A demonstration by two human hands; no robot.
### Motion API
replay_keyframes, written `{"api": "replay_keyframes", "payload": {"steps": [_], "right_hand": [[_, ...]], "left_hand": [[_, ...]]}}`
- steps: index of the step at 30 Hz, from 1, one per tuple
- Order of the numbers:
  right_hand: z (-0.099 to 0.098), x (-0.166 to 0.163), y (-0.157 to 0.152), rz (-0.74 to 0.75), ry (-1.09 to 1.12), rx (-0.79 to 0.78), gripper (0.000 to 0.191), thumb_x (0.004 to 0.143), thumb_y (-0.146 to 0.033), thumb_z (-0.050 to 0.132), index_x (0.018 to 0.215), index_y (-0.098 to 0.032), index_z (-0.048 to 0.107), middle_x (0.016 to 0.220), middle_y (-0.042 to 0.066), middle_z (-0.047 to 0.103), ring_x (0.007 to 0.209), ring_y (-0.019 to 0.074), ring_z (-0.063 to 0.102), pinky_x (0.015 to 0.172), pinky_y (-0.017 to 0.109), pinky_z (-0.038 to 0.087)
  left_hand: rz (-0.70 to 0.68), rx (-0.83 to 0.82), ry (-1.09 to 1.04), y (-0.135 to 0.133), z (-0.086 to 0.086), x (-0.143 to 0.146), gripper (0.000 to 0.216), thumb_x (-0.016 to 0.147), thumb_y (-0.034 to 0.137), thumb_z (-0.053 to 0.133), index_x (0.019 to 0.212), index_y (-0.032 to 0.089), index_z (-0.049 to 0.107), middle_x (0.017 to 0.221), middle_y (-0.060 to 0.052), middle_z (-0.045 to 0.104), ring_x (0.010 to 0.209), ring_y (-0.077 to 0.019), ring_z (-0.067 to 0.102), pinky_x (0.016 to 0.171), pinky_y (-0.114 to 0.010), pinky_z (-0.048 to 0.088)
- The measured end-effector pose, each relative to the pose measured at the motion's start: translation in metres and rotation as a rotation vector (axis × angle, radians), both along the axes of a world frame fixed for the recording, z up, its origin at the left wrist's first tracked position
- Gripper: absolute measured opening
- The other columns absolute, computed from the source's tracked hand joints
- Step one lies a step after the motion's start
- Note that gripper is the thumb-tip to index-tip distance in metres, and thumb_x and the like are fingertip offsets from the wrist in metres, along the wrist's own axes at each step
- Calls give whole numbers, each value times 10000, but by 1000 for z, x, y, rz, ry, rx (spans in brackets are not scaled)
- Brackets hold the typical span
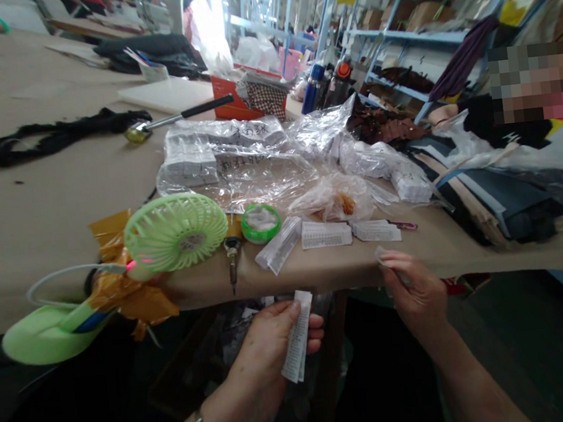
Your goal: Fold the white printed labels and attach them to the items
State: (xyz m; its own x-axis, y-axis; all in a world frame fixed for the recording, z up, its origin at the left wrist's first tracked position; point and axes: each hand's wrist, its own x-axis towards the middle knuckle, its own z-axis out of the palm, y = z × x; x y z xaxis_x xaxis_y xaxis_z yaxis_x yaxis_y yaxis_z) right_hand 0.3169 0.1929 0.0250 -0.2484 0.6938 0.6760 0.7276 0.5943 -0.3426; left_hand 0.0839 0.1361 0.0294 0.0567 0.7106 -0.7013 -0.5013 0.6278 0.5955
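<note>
We grip printed labels (296, 344) in our left hand (269, 336), before a crowded table (328, 272).
A green fan (178, 232), pointed tool (233, 260) and green-rimmed dish (261, 223) line its near side, plastic bags (268, 175) behind; our labels are narrow white strips, slightly fanned, while our right hand (416, 294) pinches a pale scrap (379, 256), too blurred to name.

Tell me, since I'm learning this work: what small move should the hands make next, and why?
Probably the right hand should set down the small pale piece it pinches near the edge of the table, since that would free it for the printed strips that the left hand holds.
</note>
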Motion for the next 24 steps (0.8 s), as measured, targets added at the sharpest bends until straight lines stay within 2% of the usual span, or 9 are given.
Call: {"api": "replay_keyframes", "payload": {"steps": [1, 3, 5, 7, 11, 16, 24], "right_hand": [[2, -13, -8, 42, 67, -14, 114, 853, -146, 570, 931, -217, 614, 1014, 73, 678, 986, 220, 639, 891, 417, 494], [3, -41, -27, 234, 156, -46, 178, 836, -95, 557, 956, -222, 592, 1051, 73, 665, 1026, 226, 628, 893, 433, 502], [2, -70, -44, 448, 54, -69, 169, 835, -111, 545, 953, -221, 593, 1041, 73, 668, 1057, 241, 611, 893, 457, 498], [-2, -92, -56, 525, -56, -47, 140, 836, -114, 528, 907, -202, 611, 999, 82, 681, 1038, 240, 614, 882, 448, 500], [-13, -110, -64, 494, -147, 9, 150, 835, -100, 518, 824, -188, 639, 944, 87, 698, 1010, 231, 620, 885, 433, 501], [-16, -108, -62, 501, -182, 16, 173, 869, -130, 496, 820, -190, 651, 988, 88, 698, 1069, 226, 604, 928, 428, 489], [-13, -105, -56, 553, -254, -9, 157, 857, -116, 524, 845, -190, 662, 1025, 99, 692, 1149, 244, 571, 972, 430, 486]], "left_hand": [[1, 11, -15, -1, 0, 1, 80, 869, 160, 532, 886, 99, 582, 682, -89, 694, 543, -147, 645, 533, -250, 526], [12, 45, -59, -2, 1, 2, 104, 861, 167, 534, 855, 95, 609, 669, -84, 689, 527, -137, 629, 521, -237, 509], [50, 111, -131, -2, 0, 2, 103, 820, 162, 573, 774, 94, 635, 626, -59, 666, 496, -112, 592, 486, -201, 465], [130, 167, -182, -3, -3, 0, 99, 746, 158, 642, 664, 103, 635, 574, -26, 632, 474, -88, 553, 461, -174, 418], [248, 182, -187, -7, -10, -4, 118, 645, 189, 729, 606, 124, 637, 585, -8, 634, 516, -89, 560, 492, -177, 416], [249, 198, -186, -10, -13, -6, 155, 629, 235, 764, 653, 118, 666, 648, -29, 661, 573, -103, 586, 545, -193, 439], [237, 208, -191, -11, -6, -8, 145, 651, 230, 762, 655, 115, 673, 659, -39, 667, 609, -115, 599, 589, -202, 453]]}}
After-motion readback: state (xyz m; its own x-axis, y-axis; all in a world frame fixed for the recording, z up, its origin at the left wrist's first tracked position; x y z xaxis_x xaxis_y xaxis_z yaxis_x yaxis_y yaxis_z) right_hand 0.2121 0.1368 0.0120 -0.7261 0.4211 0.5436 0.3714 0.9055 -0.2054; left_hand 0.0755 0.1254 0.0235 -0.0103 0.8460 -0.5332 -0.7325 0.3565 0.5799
